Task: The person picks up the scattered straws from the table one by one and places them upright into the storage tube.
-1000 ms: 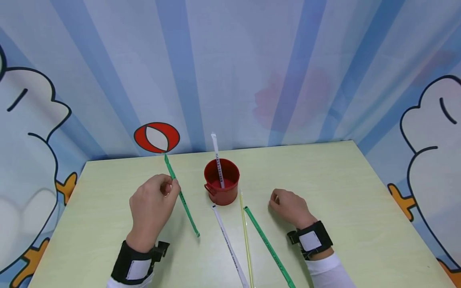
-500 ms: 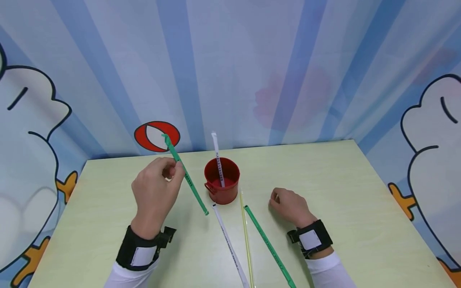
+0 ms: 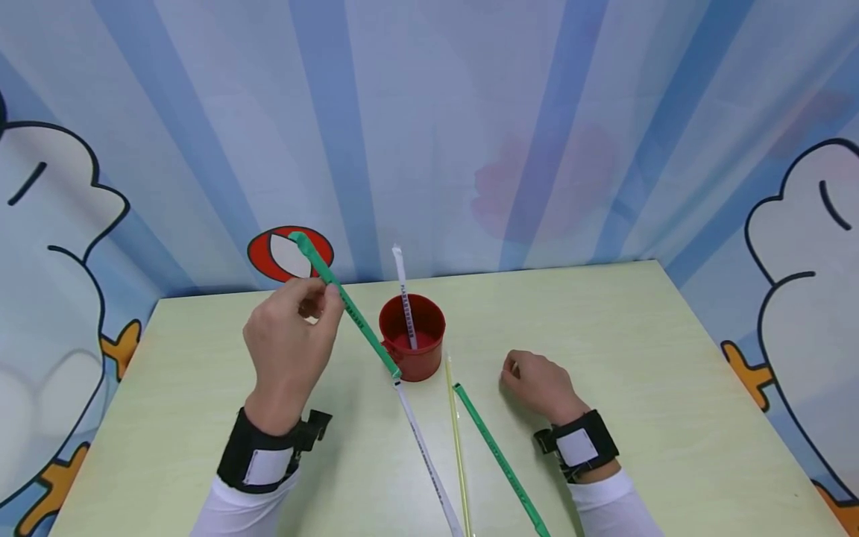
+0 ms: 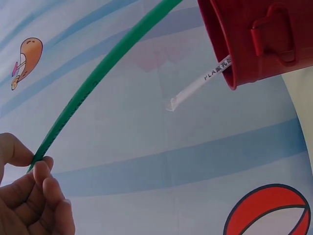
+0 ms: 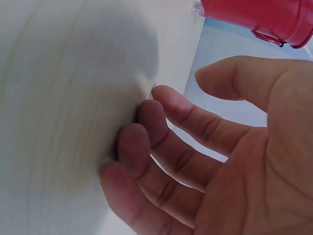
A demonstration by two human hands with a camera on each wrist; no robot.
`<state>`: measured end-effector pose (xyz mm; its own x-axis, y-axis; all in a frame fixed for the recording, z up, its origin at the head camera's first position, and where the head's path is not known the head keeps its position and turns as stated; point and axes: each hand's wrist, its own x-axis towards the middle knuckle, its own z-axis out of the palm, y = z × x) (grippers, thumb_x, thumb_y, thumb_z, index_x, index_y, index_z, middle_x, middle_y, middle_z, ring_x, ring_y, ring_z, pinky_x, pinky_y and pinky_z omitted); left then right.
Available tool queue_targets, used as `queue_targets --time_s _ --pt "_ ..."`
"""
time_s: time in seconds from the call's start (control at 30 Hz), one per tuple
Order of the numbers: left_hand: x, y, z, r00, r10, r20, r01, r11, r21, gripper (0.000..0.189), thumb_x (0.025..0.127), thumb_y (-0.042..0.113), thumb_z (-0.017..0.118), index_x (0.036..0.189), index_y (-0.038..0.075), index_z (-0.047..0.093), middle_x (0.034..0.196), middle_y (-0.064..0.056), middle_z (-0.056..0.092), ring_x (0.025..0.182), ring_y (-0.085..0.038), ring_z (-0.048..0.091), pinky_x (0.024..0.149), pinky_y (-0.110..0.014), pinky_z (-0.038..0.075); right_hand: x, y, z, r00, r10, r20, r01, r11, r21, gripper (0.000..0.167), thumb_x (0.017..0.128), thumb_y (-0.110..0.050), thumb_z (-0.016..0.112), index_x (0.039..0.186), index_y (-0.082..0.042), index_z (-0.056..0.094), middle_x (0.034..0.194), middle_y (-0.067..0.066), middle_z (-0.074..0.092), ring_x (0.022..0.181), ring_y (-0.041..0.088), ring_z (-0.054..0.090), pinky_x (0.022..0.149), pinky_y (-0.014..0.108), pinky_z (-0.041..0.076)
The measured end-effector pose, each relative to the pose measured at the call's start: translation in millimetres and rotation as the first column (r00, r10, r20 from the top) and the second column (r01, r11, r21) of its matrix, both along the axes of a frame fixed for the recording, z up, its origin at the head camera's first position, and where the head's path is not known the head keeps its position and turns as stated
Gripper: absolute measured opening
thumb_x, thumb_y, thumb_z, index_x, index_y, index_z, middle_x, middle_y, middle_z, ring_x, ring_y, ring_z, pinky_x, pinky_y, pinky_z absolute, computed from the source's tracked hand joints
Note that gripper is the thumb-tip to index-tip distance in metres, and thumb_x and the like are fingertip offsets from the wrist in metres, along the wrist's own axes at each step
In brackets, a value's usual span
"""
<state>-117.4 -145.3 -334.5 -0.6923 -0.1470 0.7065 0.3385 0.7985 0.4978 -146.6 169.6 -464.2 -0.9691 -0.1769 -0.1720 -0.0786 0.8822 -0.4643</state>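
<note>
My left hand (image 3: 295,339) pinches a green wrapped straw (image 3: 362,322) between thumb and fingers, up off the table. The straw slants down to the right, its lower end in front of the small red bucket (image 3: 424,359). In the left wrist view the pinch (image 4: 36,164) is at one end of its visible length. A white wrapped straw (image 3: 406,309) leans inside the bucket, sticking out above the rim. My right hand (image 3: 540,384) rests on the table with loosely curled fingers and holds nothing; the right wrist view shows its fingertips (image 5: 128,147) at the tabletop.
In front of the bucket lie another white wrapped straw (image 3: 429,462), a thin yellow straw (image 3: 458,447) and a second green straw (image 3: 502,459), between my hands. A striped blue curtain (image 3: 443,134) with cartoon prints hangs behind the table (image 3: 671,418).
My left hand has lifted the green straw up and away from me, and the straw's lower end has moved right toward the bucket. The right hand has stayed still.
</note>
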Motion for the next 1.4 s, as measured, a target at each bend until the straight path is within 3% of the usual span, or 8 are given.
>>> queue_targets --time_s 0.33,0.6,0.9,1.4 --pt "2.9 6.7 11.2 0.994 -0.037 -0.105 0.047 0.995 0.093 0.013 0.091 0.006 0.066 0.09 -0.004 0.075 0.072 -0.014 0.068 0.064 -0.027 0.064 0.063 -0.04 0.051 0.4 1 1.3 1.0 0.004 -0.01 -0.004 1.0 -0.008 0.012 0.097 -0.014 0.057 0.091 -0.007 0.065 0.066 0.0 0.055 0.058 0.015 0.047 0.053 0.028 0.034" --pt "4.1 9.0 16.4 0.99 -0.03 -0.14 0.047 0.992 0.12 0.015 0.092 0.007 0.065 0.092 -0.003 0.076 0.075 -0.016 0.071 0.062 -0.026 0.06 0.064 -0.019 0.041 0.4 1 2.0 1.0 0.005 -0.003 -0.005 1.0 -0.015 0.012 0.097 -0.013 0.056 0.092 -0.006 0.065 0.067 0.001 0.055 0.058 0.015 0.047 0.053 0.028 0.035" --pt "-0.3 12.9 10.8 0.99 -0.025 -0.141 0.037 0.996 0.084 0.014 0.091 0.005 0.068 0.098 -0.002 0.078 0.083 -0.016 0.075 0.062 -0.027 0.062 0.059 -0.041 0.05 0.3 1 1.8 1.0 0.003 -0.004 -0.003 1.0 -0.021 0.013 0.096 -0.014 0.056 0.091 -0.007 0.065 0.068 0.001 0.055 0.059 0.015 0.048 0.053 0.028 0.035" --pt "-6.2 19.8 -8.7 0.996 -0.047 -0.074 0.049 0.998 0.032 0.013 0.093 0.01 0.071 0.099 0.0 0.076 0.085 -0.013 0.075 0.066 -0.026 0.064 0.059 -0.042 0.053 -0.5 1 1.1 1.0 -0.007 0.008 0.007 1.0 -0.025 0.016 0.098 -0.015 0.055 0.096 -0.006 0.068 0.072 0.002 0.06 0.06 0.015 0.05 0.055 0.028 0.038"
